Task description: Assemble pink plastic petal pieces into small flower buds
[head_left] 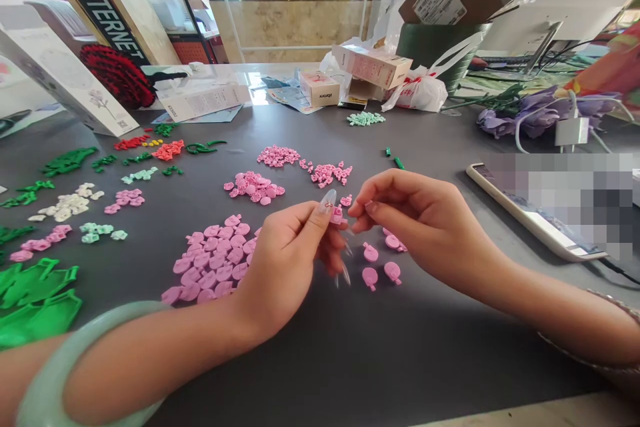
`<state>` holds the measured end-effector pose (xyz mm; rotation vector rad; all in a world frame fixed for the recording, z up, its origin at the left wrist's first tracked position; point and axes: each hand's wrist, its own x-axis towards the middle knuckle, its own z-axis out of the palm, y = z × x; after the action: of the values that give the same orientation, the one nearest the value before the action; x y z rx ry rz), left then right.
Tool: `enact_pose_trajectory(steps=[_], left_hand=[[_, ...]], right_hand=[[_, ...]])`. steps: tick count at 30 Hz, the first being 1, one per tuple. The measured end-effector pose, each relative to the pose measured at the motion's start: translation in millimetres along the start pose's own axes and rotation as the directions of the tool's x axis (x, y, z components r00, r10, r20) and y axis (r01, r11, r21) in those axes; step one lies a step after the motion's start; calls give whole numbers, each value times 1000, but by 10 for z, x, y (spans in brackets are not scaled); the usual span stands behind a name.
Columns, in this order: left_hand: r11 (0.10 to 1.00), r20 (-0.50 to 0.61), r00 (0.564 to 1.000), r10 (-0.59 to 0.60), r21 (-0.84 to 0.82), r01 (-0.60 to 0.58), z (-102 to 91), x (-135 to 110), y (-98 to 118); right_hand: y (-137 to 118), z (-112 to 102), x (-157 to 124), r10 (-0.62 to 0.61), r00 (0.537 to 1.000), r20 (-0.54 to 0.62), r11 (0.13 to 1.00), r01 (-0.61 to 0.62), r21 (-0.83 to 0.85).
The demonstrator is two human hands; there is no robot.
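Observation:
Between thumb and fingers, my left hand [293, 257] pinches a small pink toy brick piece [337, 215]. Close beside it on the right is my right hand [420, 213], its thumb and index finger pressed together; a sliver of pink shows at their tips, too small to name. Under and left of my left hand lies a heap of round pink petal-like pieces [220, 260]. A few more round pink pieces [370, 277] lie below my right hand. Small pink pieces [330, 173] and a pile of pink discs [254, 187] sit beyond my hands.
Green leaf-shaped pieces [37, 300], white pieces [70, 203] and red pieces [133, 142] are grouped at the left. A phone [540, 220] with a cable lies at the right, near purple flowers [545, 110]. Small boxes [320, 89] and a plastic bag [423, 93] stand at the back.

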<state>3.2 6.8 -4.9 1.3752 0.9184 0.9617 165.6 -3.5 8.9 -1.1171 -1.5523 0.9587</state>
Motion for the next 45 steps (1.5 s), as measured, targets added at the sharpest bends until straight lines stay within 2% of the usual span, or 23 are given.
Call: enact_pose_trajectory(steps=[8, 17, 24, 29, 35, 38, 42, 43, 45], left_hand=[[996, 14, 1000, 26, 80, -27, -8, 0, 4], [976, 41, 994, 97, 192, -103, -11, -28, 8], [921, 36, 984, 174, 349, -175, -9, -44, 44], [892, 50, 969, 242, 382, -242, -7, -69, 40], [831, 98, 928, 359, 419, -366, -18, -120, 24], [717, 149, 865, 478, 503, -483, -34, -139, 24], [554, 202, 768, 608, 585, -593, -42, -139, 38], [542, 209, 764, 610, 593, -595, -41, -136, 44], [569, 200, 793, 575, 599, -563, -39, -131, 57]], right_hand=[[17, -16, 8, -8, 998, 64, 1000, 7, 22], [16, -10, 2, 106, 986, 129, 977, -128, 172], [19, -6, -14, 138, 971, 196, 963, -177, 202], [24, 6, -32, 163, 958, 236, 953, -215, 214], [-12, 48, -70, 128, 956, 265, 936, -205, 286], [-21, 60, -87, 80, 969, 236, 933, -156, 325], [-3, 63, -97, -25, 988, 152, 946, -26, 322], [3, 62, -96, -42, 990, 133, 955, 0, 298], [14, 57, -90, -64, 991, 119, 969, 33, 246]])
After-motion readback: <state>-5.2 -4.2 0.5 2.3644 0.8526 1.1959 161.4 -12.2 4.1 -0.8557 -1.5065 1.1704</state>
